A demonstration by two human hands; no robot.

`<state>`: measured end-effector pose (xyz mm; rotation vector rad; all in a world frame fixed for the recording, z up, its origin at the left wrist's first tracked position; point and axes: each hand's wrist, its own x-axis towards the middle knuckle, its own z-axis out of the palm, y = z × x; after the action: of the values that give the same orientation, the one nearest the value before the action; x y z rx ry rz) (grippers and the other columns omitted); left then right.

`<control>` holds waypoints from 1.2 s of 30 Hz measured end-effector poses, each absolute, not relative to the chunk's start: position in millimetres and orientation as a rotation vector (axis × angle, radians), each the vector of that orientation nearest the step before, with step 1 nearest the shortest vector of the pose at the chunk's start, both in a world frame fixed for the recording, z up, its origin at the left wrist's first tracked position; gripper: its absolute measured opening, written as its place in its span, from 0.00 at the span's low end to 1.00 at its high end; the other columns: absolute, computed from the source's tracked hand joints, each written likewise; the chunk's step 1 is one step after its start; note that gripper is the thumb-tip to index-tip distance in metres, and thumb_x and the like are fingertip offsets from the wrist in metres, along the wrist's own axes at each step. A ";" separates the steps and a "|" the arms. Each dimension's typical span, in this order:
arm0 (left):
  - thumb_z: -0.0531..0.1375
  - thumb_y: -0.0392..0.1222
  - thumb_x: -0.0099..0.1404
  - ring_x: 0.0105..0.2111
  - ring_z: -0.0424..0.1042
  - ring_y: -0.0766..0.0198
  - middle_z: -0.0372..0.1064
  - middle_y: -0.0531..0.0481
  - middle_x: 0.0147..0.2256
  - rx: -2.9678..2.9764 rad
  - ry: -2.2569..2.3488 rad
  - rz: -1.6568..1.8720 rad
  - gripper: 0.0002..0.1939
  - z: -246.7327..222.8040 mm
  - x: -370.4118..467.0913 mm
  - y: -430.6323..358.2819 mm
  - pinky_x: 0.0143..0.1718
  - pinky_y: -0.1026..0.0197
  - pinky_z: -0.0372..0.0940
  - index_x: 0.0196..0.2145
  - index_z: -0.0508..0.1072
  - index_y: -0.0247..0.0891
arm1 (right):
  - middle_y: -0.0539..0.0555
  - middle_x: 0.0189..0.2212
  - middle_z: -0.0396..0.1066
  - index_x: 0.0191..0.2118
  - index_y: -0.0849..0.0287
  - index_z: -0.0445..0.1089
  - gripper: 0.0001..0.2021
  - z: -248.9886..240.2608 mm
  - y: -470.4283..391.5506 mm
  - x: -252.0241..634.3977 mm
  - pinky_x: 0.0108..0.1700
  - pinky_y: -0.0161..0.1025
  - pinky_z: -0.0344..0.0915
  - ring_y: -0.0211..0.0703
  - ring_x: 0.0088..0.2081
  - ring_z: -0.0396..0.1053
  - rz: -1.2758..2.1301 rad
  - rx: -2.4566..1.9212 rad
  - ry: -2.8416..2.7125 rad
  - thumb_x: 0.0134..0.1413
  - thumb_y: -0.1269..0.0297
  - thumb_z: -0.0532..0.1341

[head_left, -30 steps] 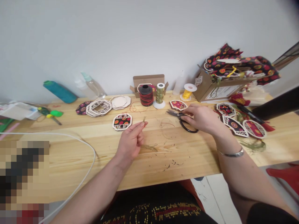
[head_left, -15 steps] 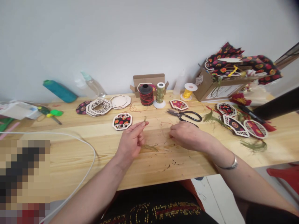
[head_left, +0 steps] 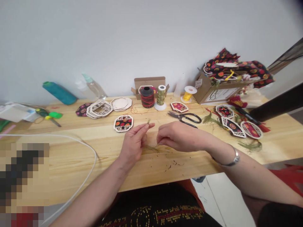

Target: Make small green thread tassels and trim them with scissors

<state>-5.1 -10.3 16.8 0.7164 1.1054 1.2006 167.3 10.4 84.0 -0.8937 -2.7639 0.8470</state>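
Over the front middle of the wooden table, my left hand [head_left: 135, 140] is closed in a pinch around an olive-green thread tassel [head_left: 151, 148]. A small tuft sticks up above the thumb, and loose strands hang below the fingers. Close on its right, my right hand [head_left: 176, 135] is closed, palm down, with a thin thread in its fingertips; the thread is mostly hidden now. Black-handled scissors [head_left: 187, 118] lie just behind the right hand. An octagonal wooden-framed fabric ornament [head_left: 123, 123] rests behind and left of the left hand.
Thread spools stand at the back: dark red [head_left: 147, 97], olive-gold [head_left: 161, 96] and yellow [head_left: 188, 94]. Wooden frames [head_left: 100, 108] lie left. A carton of patterned fabric [head_left: 217, 90] and finished ornaments [head_left: 233, 127] are right. A white cable [head_left: 80, 141] crosses the left side.
My right hand has moved left, close to my left hand. The thread that showed at its fingertips is now mostly hidden. The left hand keeps its pinch, and the view has shifted slightly.
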 end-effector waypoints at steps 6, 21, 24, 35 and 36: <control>0.66 0.42 0.52 0.14 0.43 0.80 0.67 0.53 0.21 0.660 1.041 1.154 0.09 16.7 -2.8 -12.1 0.14 0.70 0.38 0.29 0.76 0.33 | 0.55 0.32 0.71 0.34 0.63 0.72 0.10 61.7 19.0 158.8 0.36 0.36 0.57 0.39 0.33 0.66 0.385 -0.998 -2.577 0.59 0.69 0.53; 0.68 0.44 0.49 0.16 0.45 0.77 0.47 0.61 0.14 0.651 1.104 1.071 0.12 13.2 -0.8 -11.8 0.14 0.72 0.41 0.29 0.78 0.32 | 0.55 0.30 0.71 0.33 0.62 0.71 0.08 31.2 33.0 167.4 0.36 0.36 0.59 0.38 0.33 0.65 0.356 -1.000 -2.224 0.57 0.70 0.55; 0.68 0.43 0.50 0.15 0.43 0.78 0.45 0.62 0.14 0.623 1.102 1.076 0.12 13.8 -1.0 -11.3 0.14 0.72 0.41 0.29 0.77 0.32 | 0.53 0.27 0.71 0.31 0.62 0.72 0.07 28.1 36.9 167.4 0.33 0.35 0.59 0.37 0.29 0.65 0.517 -1.169 -1.996 0.55 0.70 0.57; 0.66 0.40 0.52 0.15 0.41 0.78 0.43 0.63 0.14 0.509 1.039 1.117 0.09 13.0 -5.1 -9.3 0.14 0.72 0.40 0.30 0.76 0.32 | 0.51 0.26 0.71 0.32 0.62 0.75 0.06 25.3 34.2 160.6 0.30 0.34 0.59 0.34 0.26 0.62 1.023 -1.206 -1.910 0.47 0.66 0.63; 0.66 0.39 0.52 0.15 0.41 0.78 0.43 0.63 0.14 0.499 1.023 1.118 0.09 13.3 -5.2 -9.1 0.14 0.73 0.40 0.30 0.76 0.32 | 0.51 0.25 0.71 0.34 0.62 0.76 0.08 24.5 33.7 160.4 0.30 0.34 0.58 0.33 0.26 0.61 1.066 -1.207 -1.937 0.47 0.65 0.63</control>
<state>-5.2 -9.1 13.3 0.4987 1.0232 1.1177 160.4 33.7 24.5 -1.2074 -1.9368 1.0656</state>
